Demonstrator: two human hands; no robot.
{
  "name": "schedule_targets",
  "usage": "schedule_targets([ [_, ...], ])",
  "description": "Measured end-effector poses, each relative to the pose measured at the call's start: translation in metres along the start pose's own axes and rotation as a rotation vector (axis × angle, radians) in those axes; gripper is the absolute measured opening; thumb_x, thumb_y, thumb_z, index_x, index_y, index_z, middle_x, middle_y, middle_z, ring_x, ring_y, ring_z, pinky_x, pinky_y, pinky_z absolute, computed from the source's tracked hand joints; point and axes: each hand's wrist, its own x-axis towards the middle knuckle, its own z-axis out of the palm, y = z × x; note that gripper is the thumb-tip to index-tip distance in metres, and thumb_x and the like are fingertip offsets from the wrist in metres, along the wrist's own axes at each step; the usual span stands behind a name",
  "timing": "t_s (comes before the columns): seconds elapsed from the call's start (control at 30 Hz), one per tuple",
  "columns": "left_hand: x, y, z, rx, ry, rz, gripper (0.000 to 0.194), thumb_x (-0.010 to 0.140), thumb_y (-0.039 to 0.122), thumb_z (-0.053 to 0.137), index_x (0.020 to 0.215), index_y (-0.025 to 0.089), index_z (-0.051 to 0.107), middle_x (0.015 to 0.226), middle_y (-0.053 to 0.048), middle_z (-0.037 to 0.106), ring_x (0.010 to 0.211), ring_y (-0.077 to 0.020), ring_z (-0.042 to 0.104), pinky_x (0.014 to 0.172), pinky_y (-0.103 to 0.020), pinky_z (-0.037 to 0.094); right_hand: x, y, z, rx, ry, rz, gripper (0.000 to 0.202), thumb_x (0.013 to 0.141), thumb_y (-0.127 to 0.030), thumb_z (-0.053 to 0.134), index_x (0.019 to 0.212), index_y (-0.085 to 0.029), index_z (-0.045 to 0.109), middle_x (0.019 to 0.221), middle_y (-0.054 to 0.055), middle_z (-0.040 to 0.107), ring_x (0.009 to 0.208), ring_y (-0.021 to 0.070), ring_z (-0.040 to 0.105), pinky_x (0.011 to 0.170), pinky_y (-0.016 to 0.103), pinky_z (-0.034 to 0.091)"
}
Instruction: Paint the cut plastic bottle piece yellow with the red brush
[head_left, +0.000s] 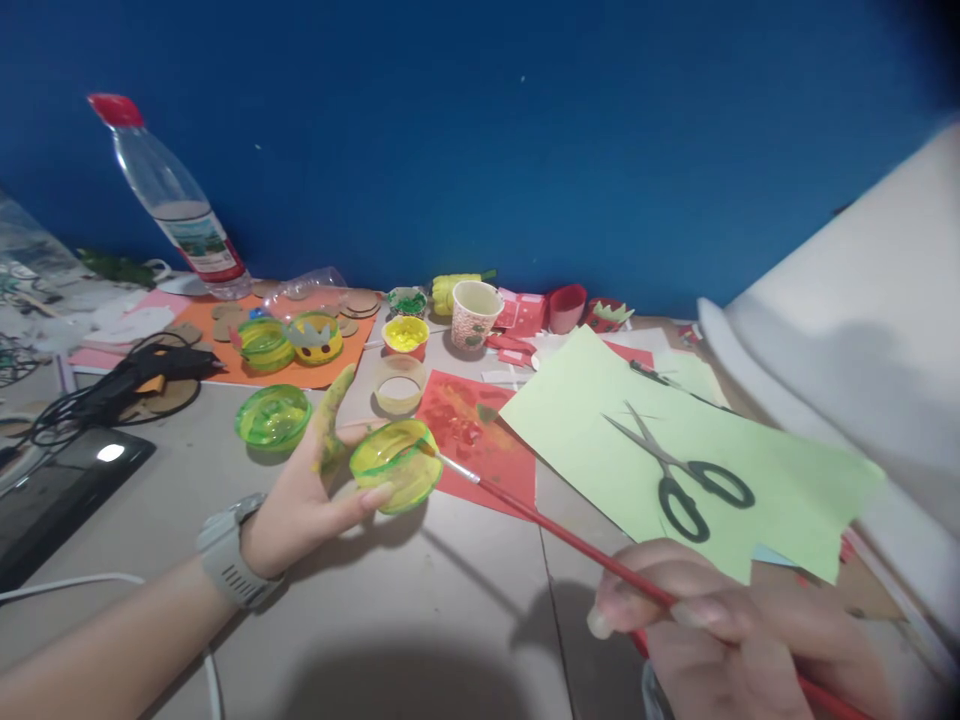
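Note:
My left hand holds a small cup streaked with green and yellow paint, its thumb on the near side and its index finger, smeared with yellow-green, pointing up. In my right hand, at the lower right, is a red paintbrush pinched between the fingers. The brush's tip meets the cup's right rim. Another green-painted cup stands left of my left hand. Just behind the held cup is a roll of tape.
Scissors lie on light green paper at the right. Behind are a yellow paint cup, a patterned paper cup and a leaning bottle. Black cables and a dark device occupy the left.

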Motion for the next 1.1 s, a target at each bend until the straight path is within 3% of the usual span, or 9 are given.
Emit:
schedule_targets([
  [0.1,0.0006,0.0,-0.0001,-0.015,-0.002,-0.009,0.111,0.082,0.043,0.076,0.161,0.029,0.0,0.128,-0.015,0.069,0.117,-0.0287,0.068,0.102,-0.044,0.053,0.0006,-0.0005,-0.0014,-0.011,-0.017,0.024,0.013,0.093,-0.024,0.063,0.092,-0.023,0.076,0.066,0.002,0.076,0.046,0.0198,0.067,0.05,0.036,0.057],
  [0.23,0.0007,0.0004,0.0003,-0.008,0.009,-0.002,0.109,0.082,0.044,0.077,0.161,0.03,0.003,0.126,-0.015,0.07,0.116,-0.029,0.068,0.102,-0.045,0.054,-0.0033,-0.0014,-0.0031,-0.021,0.058,0.04,0.012,0.092,-0.025,0.064,0.091,-0.025,0.076,0.064,0.001,0.075,0.046,0.0197,0.066,0.045,0.035,0.055],
  [0.43,0.0005,-0.0001,0.0002,-0.041,-0.014,0.007,0.108,0.083,0.041,0.076,0.161,0.031,0.002,0.128,-0.015,0.069,0.116,-0.028,0.069,0.102,-0.044,0.054,-0.0034,-0.0012,-0.0025,-0.046,0.052,0.076,0.011,0.091,-0.024,0.065,0.088,-0.024,0.075,0.062,0.001,0.074,0.047,0.0202,0.067,0.05,0.036,0.057],
  [0.57,-0.0001,-0.0011,-0.0012,-0.026,-0.007,0.014,0.107,0.082,0.041,0.076,0.161,0.032,0.004,0.125,-0.014,0.07,0.114,-0.0283,0.069,0.101,-0.045,0.054,-0.0017,0.0003,-0.0028,-0.003,0.013,0.05,0.01,0.091,-0.026,0.066,0.088,-0.024,0.075,0.063,0.001,0.075,0.043,0.019,0.066,0.045,0.034,0.054],
  [0.67,-0.0005,-0.0022,-0.0017,-0.008,-0.013,0.019,0.105,0.083,0.041,0.075,0.161,0.033,0.005,0.122,-0.012,0.072,0.115,-0.0291,0.068,0.102,-0.049,0.053,-0.0014,0.0011,-0.002,-0.034,0.068,0.083,0.009,0.09,-0.024,0.067,0.087,-0.024,0.075,0.064,-0.001,0.075,0.048,0.0181,0.069,0.053,0.035,0.058],
  [0.77,0.0008,-0.0048,0.0,0.095,-0.004,0.002,0.111,0.08,0.04,0.077,0.161,0.033,0.001,0.125,-0.011,0.07,0.127,-0.0304,0.06,0.111,-0.055,0.043,-0.0011,0.0024,-0.0003,-0.083,0.295,0.144,0.007,0.085,-0.025,0.073,0.079,-0.023,0.074,0.065,-0.005,0.07,0.051,0.0155,0.07,0.058,0.033,0.058],
  [0.83,0.003,-0.0061,0.0026,0.201,-0.018,-0.012,0.116,0.078,0.042,0.08,0.161,0.031,-0.001,0.129,-0.012,0.068,0.137,-0.0308,0.051,0.118,-0.057,0.033,-0.0017,0.0039,0.0,-0.093,0.37,0.153,0.009,0.083,-0.028,0.075,0.076,-0.023,0.074,0.066,-0.007,0.068,0.05,0.0148,0.069,0.056,0.032,0.057],
  [0.93,0.007,-0.0059,0.0062,0.347,-0.105,-0.067,0.118,0.077,0.043,0.081,0.16,0.03,-0.003,0.138,-0.012,0.063,0.146,-0.0299,0.041,0.123,-0.056,0.023,-0.0034,0.0061,-0.0005,-0.086,0.343,0.14,0.007,0.085,-0.027,0.072,0.079,-0.023,0.073,0.07,-0.006,0.068,0.052,0.0154,0.07,0.054,0.033,0.057],
  [1.1,0.0089,-0.0059,0.0038,0.434,-0.233,-0.116,0.117,0.084,0.045,0.074,0.158,0.032,-0.016,0.156,-0.015,0.045,0.152,-0.0304,0.029,0.122,-0.056,0.024,-0.0037,0.0055,0.0021,-0.035,0.297,0.14,0.011,0.087,-0.018,0.064,0.079,-0.02,0.072,0.071,-0.003,0.07,0.053,0.0165,0.069,0.055,0.035,0.057],
])
